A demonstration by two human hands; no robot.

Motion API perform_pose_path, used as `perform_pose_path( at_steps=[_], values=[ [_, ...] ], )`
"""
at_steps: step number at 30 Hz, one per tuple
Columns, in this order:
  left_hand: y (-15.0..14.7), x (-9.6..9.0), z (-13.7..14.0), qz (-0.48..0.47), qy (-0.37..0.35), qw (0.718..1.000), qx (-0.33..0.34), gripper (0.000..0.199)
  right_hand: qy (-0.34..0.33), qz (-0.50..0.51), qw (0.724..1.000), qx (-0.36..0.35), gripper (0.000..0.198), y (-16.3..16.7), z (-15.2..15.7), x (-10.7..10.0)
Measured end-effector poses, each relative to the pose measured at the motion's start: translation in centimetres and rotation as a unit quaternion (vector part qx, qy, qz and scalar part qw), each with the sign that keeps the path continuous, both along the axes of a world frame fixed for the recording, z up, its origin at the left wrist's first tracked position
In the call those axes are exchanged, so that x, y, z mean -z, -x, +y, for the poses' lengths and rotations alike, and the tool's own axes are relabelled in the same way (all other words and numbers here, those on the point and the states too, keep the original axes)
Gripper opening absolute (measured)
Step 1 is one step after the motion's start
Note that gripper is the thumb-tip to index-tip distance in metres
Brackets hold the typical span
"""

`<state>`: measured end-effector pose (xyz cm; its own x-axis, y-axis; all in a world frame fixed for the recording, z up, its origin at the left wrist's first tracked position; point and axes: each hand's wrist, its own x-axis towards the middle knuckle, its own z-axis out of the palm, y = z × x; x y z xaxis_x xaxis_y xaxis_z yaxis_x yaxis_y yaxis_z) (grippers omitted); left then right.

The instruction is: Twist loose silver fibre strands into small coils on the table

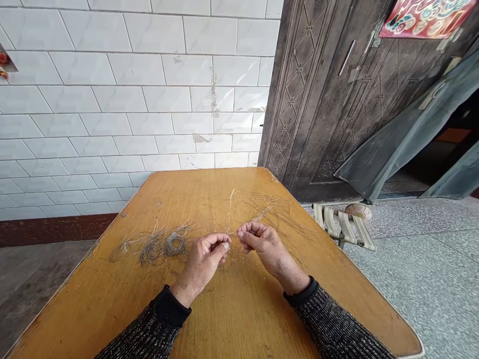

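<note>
Over the middle of the wooden table [239,309], my left hand [205,259] and my right hand [264,247] are close together, fingertips a little apart. Both pinch a thin wire [229,212], part of which sticks up from between them; a short stretch runs across the gap. Left of my left hand lie several loose coils of grey wire [175,242]. Behind my right hand, a spread of thin loose wire strands [275,209] covers the table. The wire's ends inside my fingers are hidden.
A white tiled wall [142,94] stands behind the table's far edge. To the right are a dark carved door [318,99], a hanging grey-green curtain [404,129] and a folding stool with striped straps [346,227] holding a roundish pale object [359,211].
</note>
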<state>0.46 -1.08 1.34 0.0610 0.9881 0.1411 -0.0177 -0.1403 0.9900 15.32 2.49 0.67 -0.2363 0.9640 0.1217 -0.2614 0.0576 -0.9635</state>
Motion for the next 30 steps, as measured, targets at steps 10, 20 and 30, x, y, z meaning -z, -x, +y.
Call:
perform_pose_path(
  at_steps=[10,20,30],
  values=[
    [0.1,0.7,0.3,0.020,-0.012,1.000,-0.012,0.009,-0.176,-0.165,0.967,0.083,0.017,-0.4,0.4,0.7],
    [0.4,0.5,0.5,0.115,-0.154,0.976,-0.098,0.018,-0.522,-0.503,0.663,0.187,0.023,-1.0,-0.6,-0.2],
    [0.2,0.4,0.3,0.097,-0.075,0.990,-0.076,0.007,-0.515,-0.486,0.659,0.253,0.020,-0.8,-0.7,-0.3]
  ],
)
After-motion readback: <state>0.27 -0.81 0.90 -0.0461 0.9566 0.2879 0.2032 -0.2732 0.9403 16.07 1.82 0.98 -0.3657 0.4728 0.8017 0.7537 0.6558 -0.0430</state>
